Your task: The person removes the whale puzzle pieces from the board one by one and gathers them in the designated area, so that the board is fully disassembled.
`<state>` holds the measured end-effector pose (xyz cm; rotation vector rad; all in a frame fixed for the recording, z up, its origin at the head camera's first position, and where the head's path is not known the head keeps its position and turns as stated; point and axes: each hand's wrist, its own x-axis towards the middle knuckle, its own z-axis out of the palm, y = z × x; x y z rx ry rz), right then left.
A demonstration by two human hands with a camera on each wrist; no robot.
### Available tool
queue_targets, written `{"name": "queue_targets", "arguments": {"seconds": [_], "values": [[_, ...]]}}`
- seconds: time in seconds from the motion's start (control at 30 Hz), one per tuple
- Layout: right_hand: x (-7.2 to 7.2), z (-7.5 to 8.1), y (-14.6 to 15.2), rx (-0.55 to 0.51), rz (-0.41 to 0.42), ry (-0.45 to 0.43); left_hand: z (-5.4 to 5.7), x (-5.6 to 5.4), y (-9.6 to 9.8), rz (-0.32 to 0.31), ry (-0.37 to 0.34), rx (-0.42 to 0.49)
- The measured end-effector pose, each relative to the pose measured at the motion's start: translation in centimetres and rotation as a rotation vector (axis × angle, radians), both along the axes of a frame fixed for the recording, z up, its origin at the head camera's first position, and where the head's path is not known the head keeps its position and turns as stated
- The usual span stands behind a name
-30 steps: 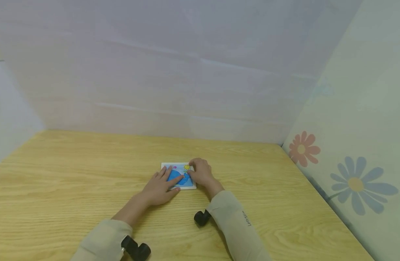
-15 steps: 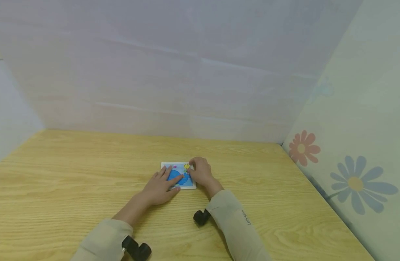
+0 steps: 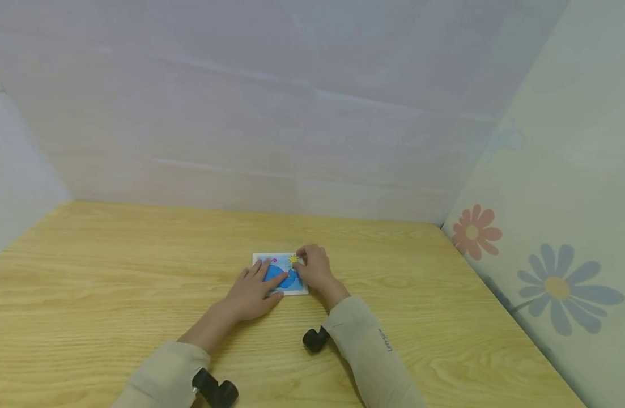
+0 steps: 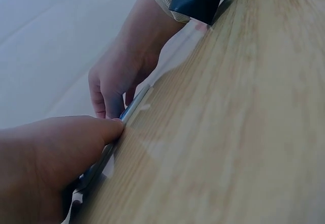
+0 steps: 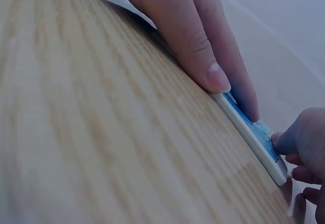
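A small flat puzzle board (image 3: pixel 283 262) with a white border lies on the table; its picture shows a large blue shape, a yellow sun and a pink swirl. My left hand (image 3: pixel 251 293) rests spread over its left part, fingers straight and thumb along the near edge. At the far right corner, beside the sun, my right hand (image 3: pixel 316 269) holds the board with thumb and curled fingers. The right wrist view has the right thumb (image 5: pixel 279 138) on the picture and the other fingers curled past the board's end. Both hands cover parts of the picture.
The wooden table (image 3: pixel 139 255) reaches back to a pale cloth wall (image 3: pixel 241 113). On the right stands a white panel (image 3: pixel 572 187) printed with flowers. Black cameras are strapped to the left (image 3: pixel 215 389) and right (image 3: pixel 316 340) wrists.
Both hands keep their places on the board, with no clear movement of fingers or board. The head view has shifted very slightly.
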<state>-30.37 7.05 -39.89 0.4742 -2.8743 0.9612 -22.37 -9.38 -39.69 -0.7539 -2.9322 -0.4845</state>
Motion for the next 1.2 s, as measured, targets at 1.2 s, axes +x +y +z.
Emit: {"name": "queue_targets", "arguments": {"seconds": [1.2], "values": [[-0.8, -0.2, 1.6, -0.3, 0.057, -0.095, 0.1, 0.1, 0.5, -0.058, -0.054, 0.052]]}}
